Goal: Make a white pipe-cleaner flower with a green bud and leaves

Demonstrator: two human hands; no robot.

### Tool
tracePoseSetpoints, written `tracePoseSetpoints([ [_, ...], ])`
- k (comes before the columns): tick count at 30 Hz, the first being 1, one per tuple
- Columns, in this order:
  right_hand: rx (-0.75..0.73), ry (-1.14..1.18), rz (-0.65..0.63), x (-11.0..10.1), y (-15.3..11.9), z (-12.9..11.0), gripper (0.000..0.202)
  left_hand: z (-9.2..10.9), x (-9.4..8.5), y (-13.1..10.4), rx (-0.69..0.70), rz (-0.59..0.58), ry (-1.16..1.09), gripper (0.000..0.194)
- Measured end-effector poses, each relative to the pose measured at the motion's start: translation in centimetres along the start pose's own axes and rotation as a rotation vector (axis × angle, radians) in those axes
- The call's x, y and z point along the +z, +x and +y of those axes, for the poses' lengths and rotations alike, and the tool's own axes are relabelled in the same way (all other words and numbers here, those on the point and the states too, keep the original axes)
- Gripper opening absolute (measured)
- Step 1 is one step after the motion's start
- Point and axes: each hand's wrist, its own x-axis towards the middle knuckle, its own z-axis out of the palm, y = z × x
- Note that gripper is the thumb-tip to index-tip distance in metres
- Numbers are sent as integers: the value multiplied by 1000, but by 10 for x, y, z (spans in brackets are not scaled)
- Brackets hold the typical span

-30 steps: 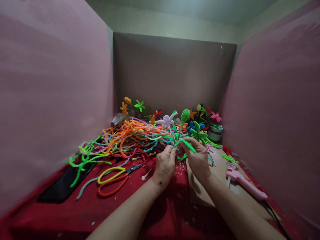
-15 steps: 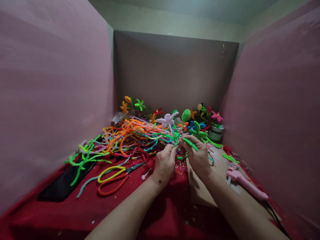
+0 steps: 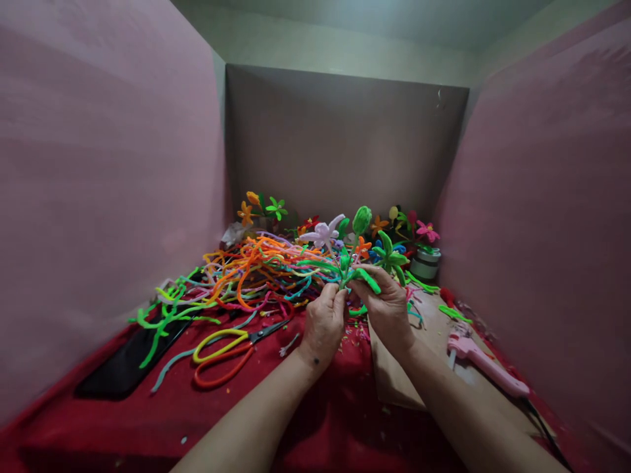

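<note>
My left hand [image 3: 325,320] pinches the base of a fuzzy flower bunch in the middle of the view. The bunch carries a pale lilac flower [image 3: 323,234] and a green bud [image 3: 361,220] on thin stems. Against its right side, my right hand [image 3: 387,305] is closed on a green fuzzy leaf [image 3: 367,279], whose tip sticks out over the fingers. The fingertips of both hands meet near the stems and partly hide them. Just behind my right hand stands a green flower [image 3: 389,253].
Yellow and red scissors [image 3: 224,358] and a black phone [image 3: 128,364] lie on the red cloth [image 3: 148,424]. Colourful pipe cleaners [image 3: 261,259] are heaped behind. A pink glue gun [image 3: 486,368] rests on cardboard [image 3: 399,374] at the right. More flowers stand at the back.
The bunch has tilted and shifted slightly left, with its lilac flower turned. The green leaf in my right hand now sits nearer the stems, and its tip has moved left.
</note>
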Motion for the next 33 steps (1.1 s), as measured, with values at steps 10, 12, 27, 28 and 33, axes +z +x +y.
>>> tracePoseSetpoints([
  [10,22,163,51,1,-6,-9,18,-3,0,4,-125,-36,-219,28],
  [12,75,145,68,0,-8,-7,12,-3,0,4,-161,-60,-331,27],
  [27,388,228,-14,6,-10,-4,25,1,11,0,-270,-98,-641,23],
  [28,403,237,-3,7,-10,-4,26,0,12,-1,-256,-97,-638,21],
  [33,283,28,80,8,-9,-8,23,-5,12,-3,-184,-89,-545,12],
])
